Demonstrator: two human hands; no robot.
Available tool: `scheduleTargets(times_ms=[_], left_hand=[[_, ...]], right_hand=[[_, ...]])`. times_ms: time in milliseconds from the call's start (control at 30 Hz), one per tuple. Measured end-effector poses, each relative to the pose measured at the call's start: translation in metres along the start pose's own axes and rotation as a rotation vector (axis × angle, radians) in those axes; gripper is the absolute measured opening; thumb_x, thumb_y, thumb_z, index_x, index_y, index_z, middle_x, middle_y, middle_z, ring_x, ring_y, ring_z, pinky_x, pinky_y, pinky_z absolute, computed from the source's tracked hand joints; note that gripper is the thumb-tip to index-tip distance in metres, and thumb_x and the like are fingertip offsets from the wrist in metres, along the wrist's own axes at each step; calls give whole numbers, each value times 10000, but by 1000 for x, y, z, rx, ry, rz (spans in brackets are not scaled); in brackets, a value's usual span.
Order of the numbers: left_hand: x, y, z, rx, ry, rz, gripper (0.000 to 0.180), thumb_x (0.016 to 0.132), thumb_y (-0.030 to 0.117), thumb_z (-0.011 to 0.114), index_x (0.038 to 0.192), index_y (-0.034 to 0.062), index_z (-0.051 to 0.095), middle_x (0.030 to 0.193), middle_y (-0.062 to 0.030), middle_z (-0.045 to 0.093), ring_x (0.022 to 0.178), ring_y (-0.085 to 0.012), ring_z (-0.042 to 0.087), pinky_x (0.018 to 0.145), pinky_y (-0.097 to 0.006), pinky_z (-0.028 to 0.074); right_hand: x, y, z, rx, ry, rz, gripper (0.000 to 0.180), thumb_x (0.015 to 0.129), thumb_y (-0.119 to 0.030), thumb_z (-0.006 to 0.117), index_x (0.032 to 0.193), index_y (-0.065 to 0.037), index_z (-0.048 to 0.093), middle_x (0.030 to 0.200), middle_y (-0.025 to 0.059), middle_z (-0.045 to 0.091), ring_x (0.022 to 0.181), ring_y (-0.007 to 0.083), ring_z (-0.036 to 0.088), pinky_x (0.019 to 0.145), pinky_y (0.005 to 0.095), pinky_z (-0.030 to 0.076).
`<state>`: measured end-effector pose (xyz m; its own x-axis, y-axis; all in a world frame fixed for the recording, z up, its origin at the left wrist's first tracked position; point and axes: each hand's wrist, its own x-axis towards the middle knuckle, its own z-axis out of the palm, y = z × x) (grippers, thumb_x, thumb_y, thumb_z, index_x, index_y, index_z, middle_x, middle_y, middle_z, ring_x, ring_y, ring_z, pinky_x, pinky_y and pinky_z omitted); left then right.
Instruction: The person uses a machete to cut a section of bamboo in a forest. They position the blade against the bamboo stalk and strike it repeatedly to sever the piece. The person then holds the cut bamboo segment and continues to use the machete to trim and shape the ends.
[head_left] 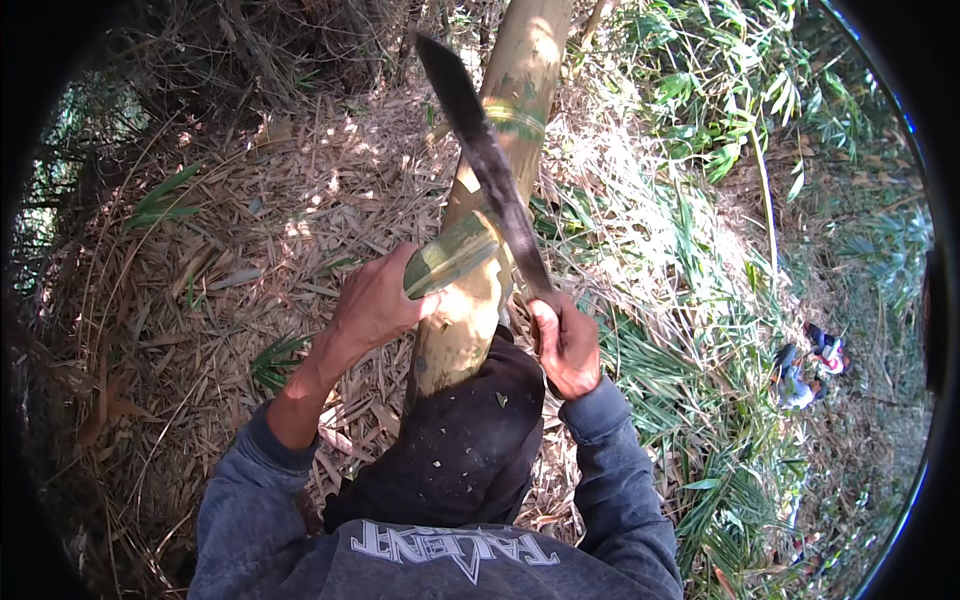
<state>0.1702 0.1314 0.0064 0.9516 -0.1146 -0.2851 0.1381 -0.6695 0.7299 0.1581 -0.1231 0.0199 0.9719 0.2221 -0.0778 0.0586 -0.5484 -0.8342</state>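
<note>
My right hand (568,347) is closed around the handle end of a machete (492,165), its long dark blade slanting up and to the left. Under the blade runs a thick, pale yellow-green bamboo pole (527,62), rising away from my bent leg (465,425). My left hand (372,300) grips a short green bamboo piece (455,256) that lies across the pole. The far end of this piece meets the lower blade; whether the blade has cut into it I cannot tell. The handle is mostly hidden by my right fingers.
Dry bamboo leaves (250,270) cover the ground on the left. Green leafy stems (720,90) and fallen fronds (650,385) crowd the right side. Dark tangled branches (290,50) stand at the back left. Small and indistinct, what look like people (800,375) appear at the far right.
</note>
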Motion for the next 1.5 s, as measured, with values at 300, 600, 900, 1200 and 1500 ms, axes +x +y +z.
scheduleTargets(times_ms=[300, 600, 900, 1200, 1500], left_hand=[[2, -5, 8, 15, 110, 74, 517, 730, 228, 751, 1156, 41, 527, 974, -193, 647, 912, -375, 638, 761, -424, 506], [4, -2, 6, -5, 76, 59, 532, 737, 251, 762, 1164, 35, 530, 997, -194, 647, 922, -370, 638, 778, -416, 502], [1, 1, 4, 30, 132, 18, 580, 723, 257, 776, 1209, 60, 530, 1063, -177, 631, 949, -361, 631, 787, -420, 506], [-2, -5, 13, 162, 207, 40, 635, 715, 269, 789, 1242, 53, 508, 1094, -169, 617, 947, -363, 631, 769, -439, 518], [-14, 23, -15, 78, 58, -34, 579, 789, 335, 696, 1256, 58, 497, 1038, -212, 649, 933, -374, 646, 787, -431, 518]], right_hand=[[2, -6, -10, -174, 1, -58, 212, 956, -206, 543, 904, -1, 553, 629, 181, 569, 565, 357, 599, 510, 389, 444], [6, 15, 1, -207, 12, -66, 205, 945, -199, 566, 847, -23, 530, 567, 185, 539, 501, 375, 557, 459, 411, 409], [6, -12, -14, -202, -67, 13, 217, 957, -216, 550, 887, -11, 551, 603, 182, 561, 541, 368, 577, 488, 401, 428], [4, -7, -5, -163, 71, -125, 178, 933, -168, 584, 872, -4, 551, 626, 161, 586, 520, 317, 592, 469, 365, 431], [-3, -4, -5, -216, 75, -136, 169, 921, -108, 575, 1040, 9, 601, 828, 184, 653, 673, 338, 655, 605, 374, 518]])
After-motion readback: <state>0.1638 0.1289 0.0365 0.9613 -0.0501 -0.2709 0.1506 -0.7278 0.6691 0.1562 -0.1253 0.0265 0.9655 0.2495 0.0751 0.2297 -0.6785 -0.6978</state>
